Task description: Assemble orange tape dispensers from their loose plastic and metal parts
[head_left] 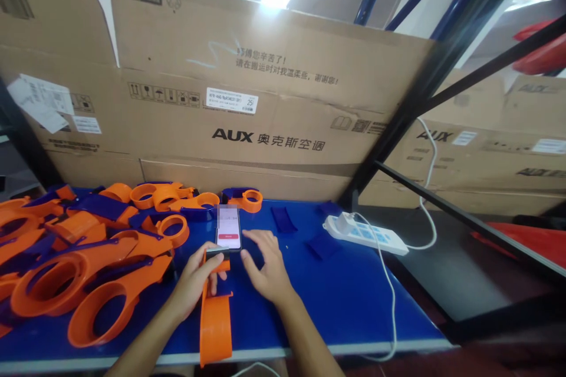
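Note:
My left hand [198, 277] is closed on the upper end of an orange plastic tape-dispenser part [216, 321] that lies on the blue table [345, 300], its long handle pointing toward me. My right hand [265, 265] rests just right of it, fingers spread and flat on the table, holding nothing. A smartphone [229, 227] with a lit white screen and a red button lies just beyond both hands. My right fingertips are close to the phone's lower right corner.
A heap of orange and dark blue dispenser parts [75, 247] covers the table's left side. Loose dark blue pieces [283, 219] lie right of the phone. A white power strip [365, 233] with its cable sits at the right. Cardboard boxes [247, 106] wall the back; a black metal frame stands right.

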Action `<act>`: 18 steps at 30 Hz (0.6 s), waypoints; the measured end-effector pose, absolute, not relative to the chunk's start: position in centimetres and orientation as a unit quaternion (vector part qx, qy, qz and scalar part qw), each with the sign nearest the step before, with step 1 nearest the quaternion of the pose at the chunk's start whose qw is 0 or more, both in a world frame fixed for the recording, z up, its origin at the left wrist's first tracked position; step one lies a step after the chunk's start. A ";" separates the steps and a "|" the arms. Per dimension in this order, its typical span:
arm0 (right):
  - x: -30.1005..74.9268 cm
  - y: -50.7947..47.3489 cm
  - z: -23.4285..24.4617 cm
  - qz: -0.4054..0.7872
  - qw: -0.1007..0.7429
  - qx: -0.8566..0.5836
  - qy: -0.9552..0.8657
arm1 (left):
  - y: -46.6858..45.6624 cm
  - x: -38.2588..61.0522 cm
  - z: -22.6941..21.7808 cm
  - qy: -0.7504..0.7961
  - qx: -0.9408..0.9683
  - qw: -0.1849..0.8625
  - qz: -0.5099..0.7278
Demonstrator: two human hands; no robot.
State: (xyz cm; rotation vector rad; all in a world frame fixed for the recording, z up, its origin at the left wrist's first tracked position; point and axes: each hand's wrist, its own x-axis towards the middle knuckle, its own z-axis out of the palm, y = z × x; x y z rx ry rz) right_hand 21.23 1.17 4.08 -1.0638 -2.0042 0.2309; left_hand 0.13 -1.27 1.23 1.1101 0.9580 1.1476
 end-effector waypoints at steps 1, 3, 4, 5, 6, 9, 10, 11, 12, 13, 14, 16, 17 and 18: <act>20.7 0.7 4.3 0.101 0.409 -0.389 -0.819 | -1.2 0.2 1.2 0.411 0.486 0.598 0.487; 19.9 0.3 4.4 0.102 0.389 -0.349 -0.846 | -1.2 0.2 1.1 0.409 0.505 0.596 0.472; 19.5 0.2 4.4 0.100 0.383 -0.340 -0.853 | -1.1 0.3 1.1 0.409 0.513 0.593 0.467; 19.3 0.2 4.3 0.097 0.379 -0.335 -0.857 | -1.2 0.4 1.2 0.410 0.518 0.589 0.466; 19.2 0.3 4.2 0.096 0.377 -0.334 -0.859 | -1.2 0.5 1.2 0.411 0.519 0.586 0.467; 19.3 0.6 3.9 0.104 0.389 -0.338 -0.851 | -1.2 0.5 1.4 0.415 0.491 0.594 0.484; 19.6 0.7 3.9 0.109 0.398 -0.344 -0.843 | -1.2 0.4 1.5 0.413 0.467 0.603 0.498; 20.0 0.8 3.9 0.113 0.409 -0.356 -0.833 | -1.0 0.2 1.7 0.409 0.438 0.612 0.516; 20.4 1.0 4.0 0.114 0.422 -0.372 -0.819 | -0.9 -0.1 1.8 0.403 0.405 0.619 0.538; 20.9 1.1 4.1 0.112 0.432 -0.395 -0.803 | -0.7 -0.4 1.9 0.396 0.373 0.626 0.559; 21.4 1.3 4.2 0.107 0.437 -0.420 -0.788 | -0.5 -0.8 2.1 0.390 0.345 0.631 0.575; 22.3 1.5 4.5 0.090 0.425 -0.467 -0.770 | -0.1 -1.3 2.3 0.386 0.309 0.644 0.584; 22.6 1.5 4.6 0.084 0.407 -0.481 -0.772 | 0.0 -1.5 2.4 0.386 0.301 0.650 0.581; 22.8 1.5 4.6 0.080 0.383 -0.485 -0.782 | 0.0 -1.6 2.4 0.386 0.299 0.654 0.578</act>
